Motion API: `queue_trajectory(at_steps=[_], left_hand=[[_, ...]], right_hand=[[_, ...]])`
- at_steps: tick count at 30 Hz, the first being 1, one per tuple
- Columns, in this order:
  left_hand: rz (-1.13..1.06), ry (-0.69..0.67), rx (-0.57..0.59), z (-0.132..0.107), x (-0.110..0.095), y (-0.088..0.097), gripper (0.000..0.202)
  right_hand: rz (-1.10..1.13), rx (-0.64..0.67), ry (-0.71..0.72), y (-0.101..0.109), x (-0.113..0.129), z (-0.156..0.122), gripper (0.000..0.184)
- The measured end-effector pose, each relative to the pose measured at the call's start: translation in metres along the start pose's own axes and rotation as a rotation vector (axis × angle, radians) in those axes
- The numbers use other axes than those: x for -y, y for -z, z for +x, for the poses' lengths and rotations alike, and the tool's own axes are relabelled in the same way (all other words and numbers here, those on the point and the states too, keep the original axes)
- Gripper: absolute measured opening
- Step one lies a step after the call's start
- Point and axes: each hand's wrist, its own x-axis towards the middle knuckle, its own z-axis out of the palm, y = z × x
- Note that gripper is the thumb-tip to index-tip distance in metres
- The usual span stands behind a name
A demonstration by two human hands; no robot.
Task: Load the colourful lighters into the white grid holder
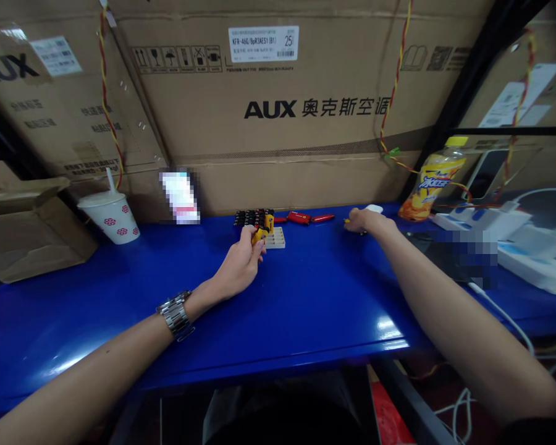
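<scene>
My left hand [245, 259], with a metal watch on its wrist, pinches a small yellow piece with a dark end [260, 235]. It is just in front of a white gridded tray [277, 238]. In and behind that tray stand rows of small black-topped pieces [250, 217], and one yellow piece [269, 222] is upright among them. Several red pieces [299, 217] lie to the right of the rows. Farther right, my right hand [362, 220] is closed near the back of the table, and a bit of yellow shows at its fingertips. A white object [374, 209] lies just behind it.
On the blue table [278, 309] are a paper cup with straw [111, 216], an open cardboard box [37, 228] and a propped phone [180, 196]. A drink bottle [433, 179] and power strips [514, 235] with cables are at right. Large cartons [278, 161] wall the back.
</scene>
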Motion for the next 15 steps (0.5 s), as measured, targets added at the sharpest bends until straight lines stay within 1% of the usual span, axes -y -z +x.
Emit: queue_trajectory(at_steps=[3,5,7,8,10,11,12,13,15], left_hand=[[0.025,0.015,-0.005,0.000,0.000,0.000,0.012],[0.029,0.013,-0.001,0.000,0.000,0.000,0.012],[0.025,0.005,0.005,-0.001,0.000,0.000,0.011],[0.023,0.002,0.007,-0.001,0.000,0.000,0.011],[0.019,-0.005,0.008,-0.001,0.001,0.000,0.010],[0.016,-0.006,0.006,-0.001,0.000,0.000,0.010],[0.012,-0.004,0.002,-0.001,0.000,0.000,0.010],[0.009,0.000,-0.004,-0.001,0.000,0.001,0.011],[0.010,0.010,-0.025,0.000,0.000,0.001,0.011]], right_hand=[[-0.067,0.085,-0.078,-0.003,0.007,-0.001,0.026],[-0.078,0.074,-0.063,-0.002,0.020,-0.004,0.026],[-0.040,0.041,0.032,0.000,0.037,-0.010,0.031],[0.003,0.030,0.112,0.002,0.045,-0.013,0.031],[0.192,0.034,0.340,0.004,0.061,-0.020,0.019],[0.274,0.046,0.409,0.005,0.068,-0.024,0.018],[0.353,0.066,0.452,0.005,0.075,-0.028,0.022],[0.419,0.094,0.466,0.005,0.081,-0.032,0.025],[0.523,0.146,0.444,0.003,0.091,-0.039,0.031]])
